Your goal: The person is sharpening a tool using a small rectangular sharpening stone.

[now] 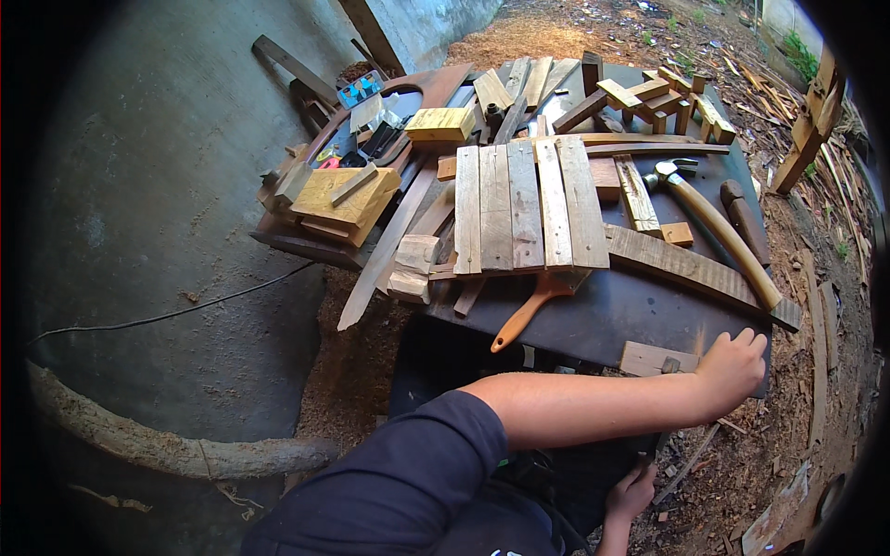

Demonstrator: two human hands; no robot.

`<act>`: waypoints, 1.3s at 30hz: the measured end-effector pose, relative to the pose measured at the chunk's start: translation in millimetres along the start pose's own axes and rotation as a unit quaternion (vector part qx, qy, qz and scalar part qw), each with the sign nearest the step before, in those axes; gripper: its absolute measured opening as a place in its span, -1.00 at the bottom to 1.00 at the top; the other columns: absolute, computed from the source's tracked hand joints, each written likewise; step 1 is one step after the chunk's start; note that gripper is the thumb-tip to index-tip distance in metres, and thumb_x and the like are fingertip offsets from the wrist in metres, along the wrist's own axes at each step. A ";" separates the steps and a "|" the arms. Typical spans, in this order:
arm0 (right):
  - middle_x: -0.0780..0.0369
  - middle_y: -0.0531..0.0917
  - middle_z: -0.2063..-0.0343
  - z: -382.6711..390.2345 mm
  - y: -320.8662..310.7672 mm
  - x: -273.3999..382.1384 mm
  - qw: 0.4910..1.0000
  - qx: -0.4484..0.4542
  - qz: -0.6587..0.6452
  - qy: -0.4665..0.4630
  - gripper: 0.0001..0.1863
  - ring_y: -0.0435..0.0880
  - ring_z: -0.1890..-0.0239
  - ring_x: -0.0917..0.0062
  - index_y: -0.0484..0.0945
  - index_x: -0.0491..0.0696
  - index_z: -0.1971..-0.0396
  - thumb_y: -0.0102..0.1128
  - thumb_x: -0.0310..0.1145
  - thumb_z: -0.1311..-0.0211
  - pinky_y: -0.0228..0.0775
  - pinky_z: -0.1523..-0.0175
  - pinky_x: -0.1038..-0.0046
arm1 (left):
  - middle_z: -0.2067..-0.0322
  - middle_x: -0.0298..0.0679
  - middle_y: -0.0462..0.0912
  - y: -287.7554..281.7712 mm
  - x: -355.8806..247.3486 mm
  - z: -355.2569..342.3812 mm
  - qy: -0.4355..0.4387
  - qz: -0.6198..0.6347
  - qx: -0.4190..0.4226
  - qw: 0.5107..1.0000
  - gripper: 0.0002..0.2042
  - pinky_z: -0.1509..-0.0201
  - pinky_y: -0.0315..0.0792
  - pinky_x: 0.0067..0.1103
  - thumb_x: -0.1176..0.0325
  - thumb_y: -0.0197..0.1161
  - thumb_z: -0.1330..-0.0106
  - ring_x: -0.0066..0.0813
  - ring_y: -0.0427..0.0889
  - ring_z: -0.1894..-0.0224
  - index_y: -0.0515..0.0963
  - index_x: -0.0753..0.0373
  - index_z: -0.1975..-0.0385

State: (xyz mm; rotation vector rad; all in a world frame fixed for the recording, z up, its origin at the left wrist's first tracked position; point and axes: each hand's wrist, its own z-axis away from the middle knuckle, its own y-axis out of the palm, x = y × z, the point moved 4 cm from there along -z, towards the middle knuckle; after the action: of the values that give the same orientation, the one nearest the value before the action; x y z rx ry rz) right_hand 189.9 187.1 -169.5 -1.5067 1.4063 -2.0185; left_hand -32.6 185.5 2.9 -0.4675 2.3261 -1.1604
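Note:
My left arm reaches across to the right, and my left hand (732,375) is at the table's near right corner. Its fingers are curled, and whatever they hold, if anything, is hidden. Beside it lies a short piece of wood (646,359) with a small dark block on it. Lower down, close to my body, my right hand (632,491) is closed; what it grips is too dark to make out. Ahead on the table sits a panel of nailed wooden slats (511,206). A brush with an orange wooden handle (522,320) pokes out from under its front edge.
A claw hammer (709,218) rests at the right over a long wooden strip (695,269). Wood blocks (345,196) and offcuts crowd the dark table (593,320). A small wooden frame (663,97) stands far right. A thick log (176,445) lies lower left; wood scraps cover the ground.

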 end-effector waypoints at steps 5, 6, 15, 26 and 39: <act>-0.12 0.68 0.42 0.4 -1.7 5.2 1.000 -0.011 -0.007 -0.010 -0.66 0.64 0.31 -0.21 0.50 -0.11 0.17 -0.12 -0.14 -0.59 0.35 0.30 -0.12 | 0.24 -0.24 0.49 -0.3 1.8 -2.0 -0.019 0.012 0.035 0.999 -0.77 0.32 0.40 -0.47 0.31 0.41 0.05 -0.33 0.52 0.13 0.60 0.19 0.39; -0.12 0.68 0.42 0.7 -1.3 4.6 1.000 -0.007 -0.001 -0.008 -0.66 0.64 0.31 -0.21 0.50 -0.11 0.17 -0.12 -0.14 -0.59 0.35 0.30 -0.12 | 0.23 -0.23 0.49 -1.0 2.0 -2.4 -0.026 0.017 0.045 0.998 -0.73 0.31 0.41 -0.46 0.32 0.43 0.08 -0.32 0.52 0.13 0.59 0.21 0.35; -0.14 0.67 0.40 3.0 0.2 8.6 1.000 0.005 0.014 0.001 -0.65 0.63 0.28 -0.21 0.50 -0.13 0.16 -0.11 -0.14 -0.60 0.35 0.29 -0.10 | 0.21 -0.18 0.50 -3.7 1.6 -5.4 -0.053 0.029 0.085 0.995 -0.70 0.27 0.43 -0.41 0.34 0.44 0.08 -0.26 0.52 0.11 0.59 0.25 0.33; -0.12 0.69 0.37 5.6 0.5 2.8 0.999 -0.001 0.034 -0.007 -0.70 0.64 0.27 -0.20 0.51 -0.12 0.14 -0.08 -0.18 -0.57 0.39 0.25 -0.09 | 0.24 -0.22 0.53 3.4 0.8 -2.8 -0.011 0.008 0.026 1.000 -0.82 0.27 0.41 -0.43 0.28 0.37 -0.03 -0.30 0.54 0.15 0.64 0.18 0.39; -0.18 0.66 0.33 2.0 2.0 3.3 0.999 0.012 0.034 -0.008 -0.69 0.62 0.22 -0.24 0.53 -0.17 0.10 -0.08 -0.23 -0.57 0.36 0.23 -0.08 | 0.35 -0.22 0.55 18.4 -2.4 -5.5 -0.005 0.022 -0.051 0.998 -0.89 0.30 0.37 -0.42 0.29 0.29 -0.06 -0.32 0.55 0.24 0.65 0.17 0.52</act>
State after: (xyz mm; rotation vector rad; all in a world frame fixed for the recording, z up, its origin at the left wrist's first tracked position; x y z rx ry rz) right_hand 189.4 182.7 -169.1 -1.4428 1.4027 -1.9722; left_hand -35.3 200.9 -8.5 -0.4537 2.3837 -1.0198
